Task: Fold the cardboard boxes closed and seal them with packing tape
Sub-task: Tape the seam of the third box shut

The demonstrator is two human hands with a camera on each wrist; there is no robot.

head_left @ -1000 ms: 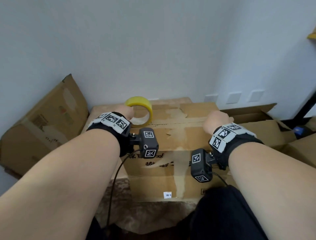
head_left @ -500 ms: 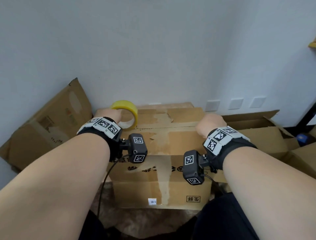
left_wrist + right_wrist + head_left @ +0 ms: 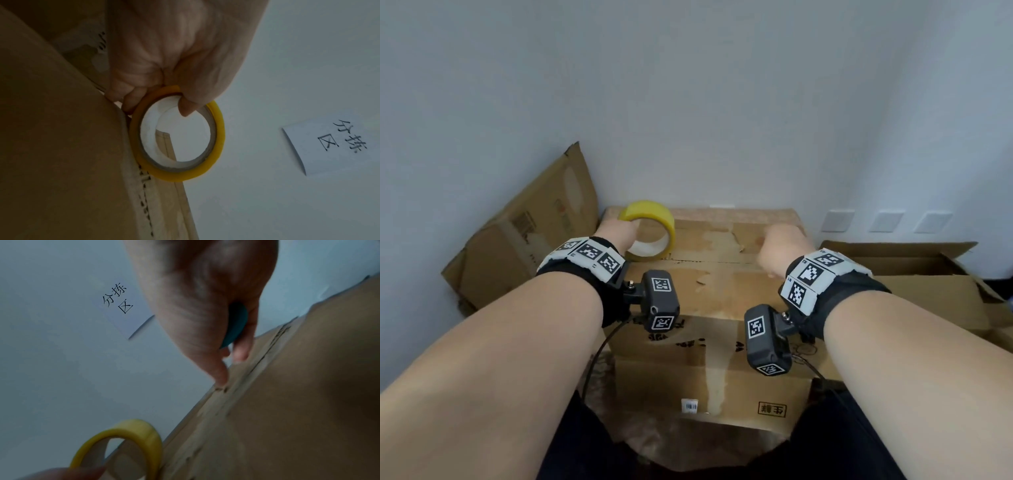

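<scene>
Broadly, a pale wall backs everything, with a handwritten paper note stuck on it. Against it sits the closed cardboard box, flaps folded flat, its centre seam running left to right across the top. A flattened box leans at the left; an open box stands just beside it on the right.

On the box top, at the left end of the seam, the yellow tape roll stands on edge, touching the cardboard. Left hand grips it, thumb hooked through the core and fingers wrapped round the outer rim (clear in the left wrist view).

Right hand is at the seam's other end, well apart from the left, fingers curled round a small teal object, likely a cutter, though too little shows to say. Its thumb and a fingertip press down at the seam; whether a tape end lies under them I cannot tell.

Judgement: step in hand is laying tape along the seam. To do it well, keep the right thumb pinning firmly, hold the roll low and square to the seam, keep the strip taut, centred over the gap, and let it run over the box edge before cutting.
</scene>
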